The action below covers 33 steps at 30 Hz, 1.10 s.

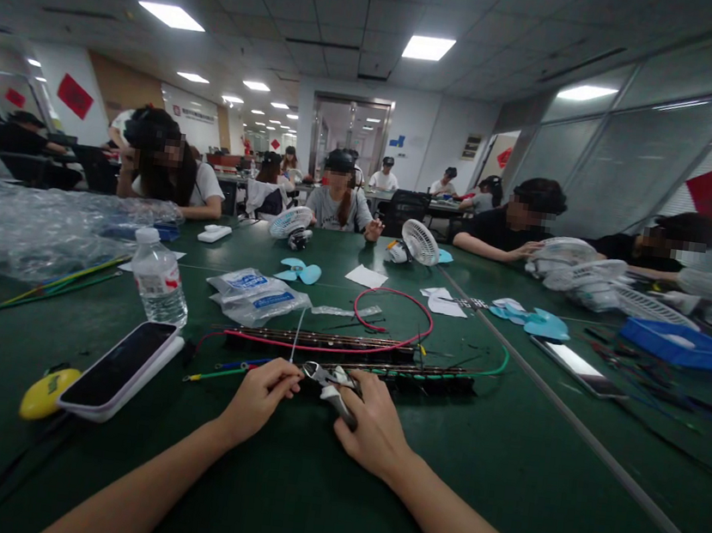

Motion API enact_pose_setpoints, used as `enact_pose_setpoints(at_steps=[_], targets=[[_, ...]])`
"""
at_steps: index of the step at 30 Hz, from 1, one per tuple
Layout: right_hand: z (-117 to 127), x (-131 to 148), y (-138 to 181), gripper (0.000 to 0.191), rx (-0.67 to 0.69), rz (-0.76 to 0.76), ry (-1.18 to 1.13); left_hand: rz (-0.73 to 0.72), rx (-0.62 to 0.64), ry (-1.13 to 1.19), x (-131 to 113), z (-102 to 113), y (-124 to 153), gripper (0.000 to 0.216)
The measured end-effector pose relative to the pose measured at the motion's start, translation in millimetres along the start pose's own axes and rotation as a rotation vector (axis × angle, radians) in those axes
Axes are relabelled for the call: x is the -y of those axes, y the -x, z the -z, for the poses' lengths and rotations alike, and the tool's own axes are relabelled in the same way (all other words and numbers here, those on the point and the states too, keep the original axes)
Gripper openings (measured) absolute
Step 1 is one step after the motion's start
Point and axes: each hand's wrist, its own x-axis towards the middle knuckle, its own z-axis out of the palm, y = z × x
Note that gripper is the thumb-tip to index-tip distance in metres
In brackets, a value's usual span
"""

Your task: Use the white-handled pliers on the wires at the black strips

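My left hand (266,395) is closed in a pinch around the lower end of a thin white cable tie (298,333) that stands up above the fingers. My right hand (373,420) grips wire cutters (334,389) with pale grey handles, their metal jaws close by my left fingertips. Just beyond both hands lie two long dark strips (438,385) with wires running along them. A red wire (320,347) loops up from the far strip, and a green wire (503,362) curves off the near one at the right. Green and blue wire ends (219,376) stick out at the left.
On the left are a water bottle (159,281), a phone (123,368), a yellow round object (48,391) and plastic wrap (49,229). Plastic bags (258,298) lie behind the strips. Fan heads (420,242), another phone (577,367) and a blue tray (687,344) are farther off; several people sit around.
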Motion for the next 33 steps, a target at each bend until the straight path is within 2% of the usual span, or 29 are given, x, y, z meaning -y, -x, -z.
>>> enact_pose_setpoints(at_steps=[7, 14, 26, 33], targets=[[2.7, 3.4, 0.1, 0.044, 0.053, 0.024, -0.006, 0.027, 0.054, 0.003, 1.2, -2.5, -0.7, 0.019], [7.3, 4.8, -0.3, 0.043, 0.102, 0.029, -0.014, 0.014, 0.058, -0.079, -9.0, -1.5, -1.7, 0.019], [7.7, 4.4, -0.1, 0.041, 0.095, 0.014, 0.022, -0.038, 0.048, -0.15, -13.9, -1.1, -3.9, 0.018], [8.5, 3.9, -0.1, 0.039, 0.117, 0.014, 0.023, 0.014, 0.066, -0.1, -12.6, -0.4, -3.0, 0.018]])
